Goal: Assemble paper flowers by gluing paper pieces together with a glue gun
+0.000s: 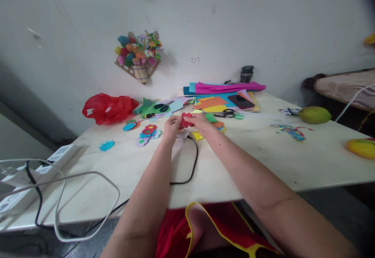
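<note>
Between my two hands is a red paper flower, raised a little over the table. My left hand pinches its left edge, and my right hand grips it from the right. Left of my hands lies a group of paper flowers in red, blue and purple. A single blue paper flower rests farther left. Close behind my right hand are a green piece and black-handled scissors. A small yellow piece lies just below the right wrist.
A black cable runs across the table below my hands. Coloured sheets and a phone lie behind. A red plastic bag and second scissors are back left, a power strip left, a mango right.
</note>
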Available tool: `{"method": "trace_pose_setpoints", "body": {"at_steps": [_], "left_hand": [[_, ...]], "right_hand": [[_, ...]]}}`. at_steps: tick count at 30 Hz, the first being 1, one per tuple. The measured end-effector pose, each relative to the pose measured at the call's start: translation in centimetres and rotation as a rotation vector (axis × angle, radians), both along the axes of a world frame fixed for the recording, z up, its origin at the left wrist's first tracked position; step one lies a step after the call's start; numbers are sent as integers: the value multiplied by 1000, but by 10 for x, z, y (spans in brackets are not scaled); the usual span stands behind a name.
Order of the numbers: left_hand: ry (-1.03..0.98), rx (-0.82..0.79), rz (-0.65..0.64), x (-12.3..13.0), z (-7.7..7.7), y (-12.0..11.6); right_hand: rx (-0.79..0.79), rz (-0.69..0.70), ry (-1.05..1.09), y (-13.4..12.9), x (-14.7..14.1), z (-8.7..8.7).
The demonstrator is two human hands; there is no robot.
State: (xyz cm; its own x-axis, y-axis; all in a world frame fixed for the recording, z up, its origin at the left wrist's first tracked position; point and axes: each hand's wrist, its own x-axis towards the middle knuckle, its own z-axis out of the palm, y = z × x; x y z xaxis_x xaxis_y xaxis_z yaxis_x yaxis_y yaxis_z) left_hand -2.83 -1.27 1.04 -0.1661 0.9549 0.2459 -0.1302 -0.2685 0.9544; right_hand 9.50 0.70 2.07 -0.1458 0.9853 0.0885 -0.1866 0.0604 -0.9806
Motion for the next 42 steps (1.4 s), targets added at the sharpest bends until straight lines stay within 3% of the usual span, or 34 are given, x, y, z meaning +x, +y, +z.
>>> {"method": "trace_pose_setpoints", "body": {"at_steps": [9, 29, 36, 42], "left_hand": [[-48, 17, 38, -6, -6, 8], [-40, 13, 46, -2, -4, 2], [-51, -4, 59, -4, -3, 2], [-29, 13, 42, -2, -4, 2]], "right_hand": [[0, 79, -26, 1, 7, -2], [49, 7, -101, 4, 5, -3], [27, 161, -47, 6, 14, -1], [15, 98, -69, 5, 13, 0]]}}
